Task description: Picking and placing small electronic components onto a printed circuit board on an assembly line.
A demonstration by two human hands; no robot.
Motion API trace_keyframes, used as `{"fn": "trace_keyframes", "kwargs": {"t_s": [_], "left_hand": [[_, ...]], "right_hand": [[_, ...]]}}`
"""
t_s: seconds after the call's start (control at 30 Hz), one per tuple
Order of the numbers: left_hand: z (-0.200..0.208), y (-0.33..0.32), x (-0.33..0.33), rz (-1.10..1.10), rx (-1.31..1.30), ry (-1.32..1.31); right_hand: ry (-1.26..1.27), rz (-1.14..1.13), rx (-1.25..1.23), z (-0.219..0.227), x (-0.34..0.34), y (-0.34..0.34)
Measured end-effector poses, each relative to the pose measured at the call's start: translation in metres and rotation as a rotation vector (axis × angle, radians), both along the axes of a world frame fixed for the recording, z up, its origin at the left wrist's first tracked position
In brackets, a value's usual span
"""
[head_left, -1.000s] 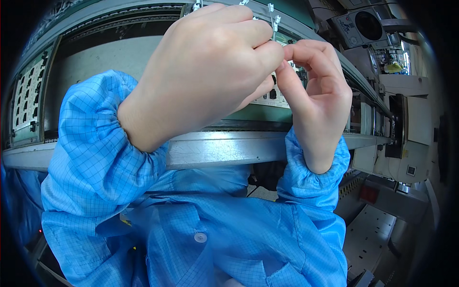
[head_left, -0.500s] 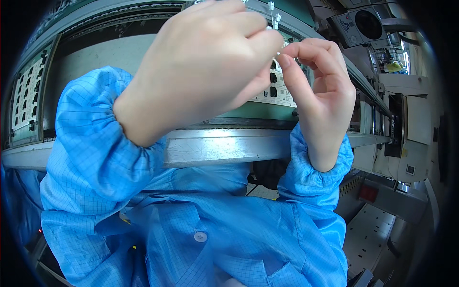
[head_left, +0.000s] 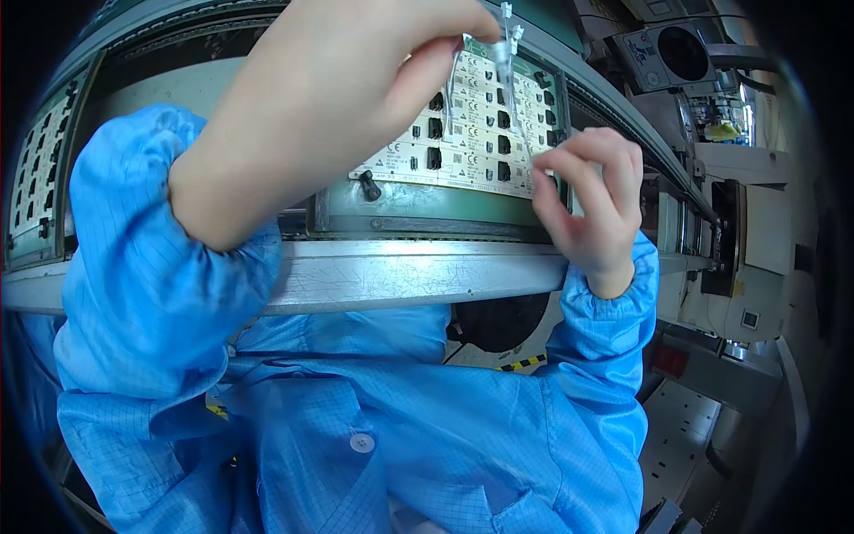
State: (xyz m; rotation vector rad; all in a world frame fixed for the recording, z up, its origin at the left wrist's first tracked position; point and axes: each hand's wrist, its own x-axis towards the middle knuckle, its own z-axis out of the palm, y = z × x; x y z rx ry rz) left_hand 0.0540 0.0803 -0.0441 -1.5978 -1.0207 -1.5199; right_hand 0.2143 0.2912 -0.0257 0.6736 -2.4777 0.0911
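My left hand [head_left: 374, 76] is over the far part of the circuit board panel [head_left: 467, 169], its thumb and forefinger bent around thin white cables. One cable [head_left: 450, 98] hangs below the thumb tip, and a blurred one with a white connector [head_left: 503, 58] is at the forefinger. At the panel's right side, my right hand [head_left: 600, 196] has its thumb and fingertips closed on the lower end of a thin white wire [head_left: 525, 133]. White boards with rows of black components make up the panel. Exactly how the left fingers grip is partly hidden.
The panel lies in a green fixture [head_left: 418, 209] with a black knob [head_left: 369, 187] on a conveyor. A metal rail [head_left: 418, 271] runs along its near side. Another panel [head_left: 40, 178] is at the far left. A grey device with a round black opening [head_left: 667, 55] stands at upper right.
My hands have drawn apart from where they met. The left has moved up and left, the right slightly down. More of the panel and the white cables now shows between them.
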Motion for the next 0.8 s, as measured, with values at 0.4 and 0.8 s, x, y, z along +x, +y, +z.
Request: {"fn": "trace_keyframes", "kwargs": {"t_s": [0.4,0.8], "left_hand": [[0.031,-0.03,0.011,-0.035,-0.845,-1.203],[0.031,-0.031,0.014,-0.168,-0.802,-1.269]], "right_hand": [[-0.075,-0.26,-0.203,0.021,-0.002,0.023],[-0.252,-0.064,-0.019,-0.013,-0.014,0.01]]}}
